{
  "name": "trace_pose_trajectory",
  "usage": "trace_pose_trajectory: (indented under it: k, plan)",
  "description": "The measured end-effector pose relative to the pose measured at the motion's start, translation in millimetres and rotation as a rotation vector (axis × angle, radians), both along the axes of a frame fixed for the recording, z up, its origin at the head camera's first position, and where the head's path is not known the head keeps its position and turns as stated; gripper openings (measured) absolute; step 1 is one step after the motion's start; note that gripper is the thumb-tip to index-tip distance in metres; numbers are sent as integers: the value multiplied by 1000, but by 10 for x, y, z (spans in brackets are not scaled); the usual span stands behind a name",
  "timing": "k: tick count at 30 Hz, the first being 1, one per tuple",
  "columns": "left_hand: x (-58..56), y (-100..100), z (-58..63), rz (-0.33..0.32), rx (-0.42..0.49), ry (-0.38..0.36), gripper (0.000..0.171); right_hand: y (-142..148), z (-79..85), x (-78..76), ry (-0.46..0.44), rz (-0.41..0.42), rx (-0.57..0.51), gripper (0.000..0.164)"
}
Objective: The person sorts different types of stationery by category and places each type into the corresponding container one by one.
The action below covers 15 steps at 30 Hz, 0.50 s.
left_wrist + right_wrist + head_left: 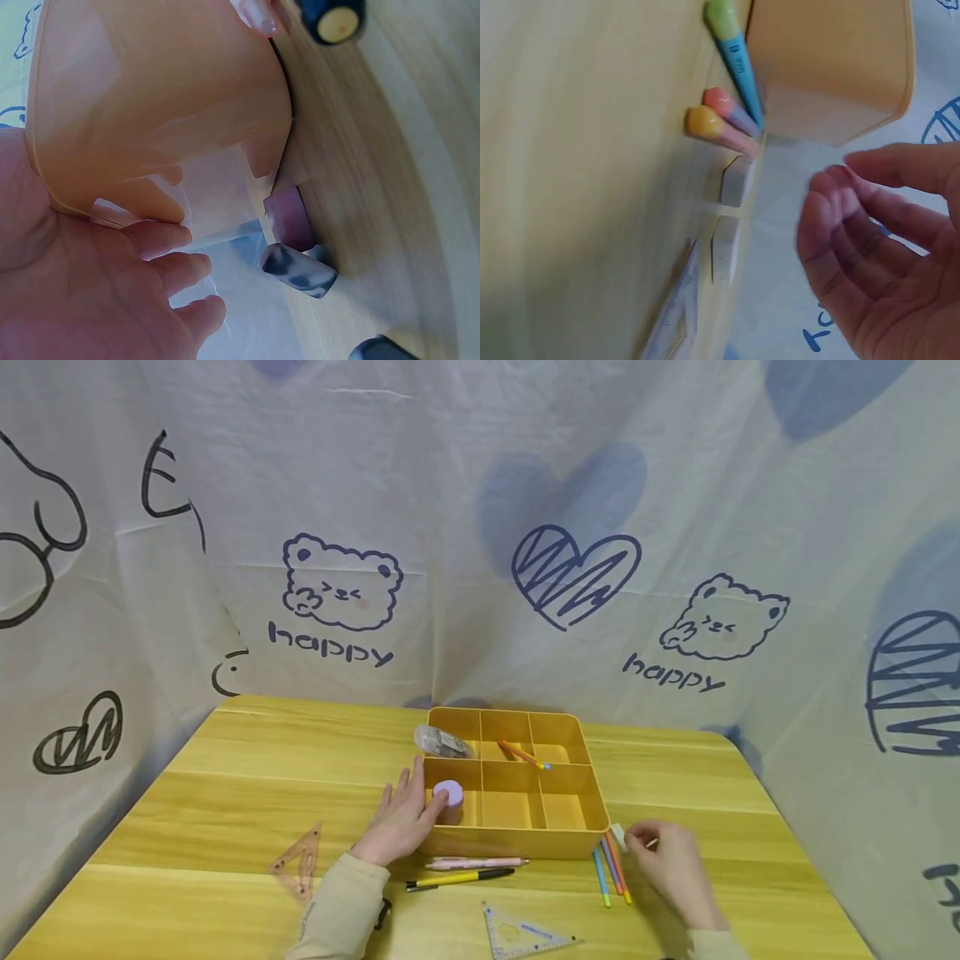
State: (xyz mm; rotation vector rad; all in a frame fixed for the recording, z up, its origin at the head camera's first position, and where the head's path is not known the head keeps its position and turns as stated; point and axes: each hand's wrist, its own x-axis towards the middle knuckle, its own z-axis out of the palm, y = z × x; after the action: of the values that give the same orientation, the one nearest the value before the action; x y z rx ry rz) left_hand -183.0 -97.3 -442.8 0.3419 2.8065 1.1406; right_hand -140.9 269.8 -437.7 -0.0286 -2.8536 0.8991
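Observation:
My left hand (401,822) rests on the left edge of the yellow divided box (517,842), its fingers spread, the thumb over a lilac round-topped thing (447,791) in the front-left compartment. Whether the thumb touches it I cannot tell. My right hand (670,860) hovers off the box's front-right corner with fingers loosely bent, nothing seen between them. Closest to it lie two white erasers (737,181) and several coloured pens (737,60). Inside the box, a clear packet with something dark (442,742) sits back left. Orange pencils (519,752) lean across a back divider.
In front of the box lie a pink pen (474,863) and a yellow-black pen (461,879). A clear set square (525,935) is nearer; an orange one (298,864) lies left. Beside the box's left side stand a purple block (290,219) and a patterned one (300,270).

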Motion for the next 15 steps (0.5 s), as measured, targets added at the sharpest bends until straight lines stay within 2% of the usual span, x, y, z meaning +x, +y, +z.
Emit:
trace_pose_trajectory:
  k: [4, 8, 15]
  plan:
    - [1, 2, 5, 0, -2, 2, 74, -2, -48, 17, -79, 25, 63, 8]
    - [6, 3, 8, 1, -1, 0, 74, -6, -78, 24, -149, 30, 80, 7]
    - [3, 2, 7, -2, 2, 1, 74, -12, -137, 13, -206, 12, 78, 7]
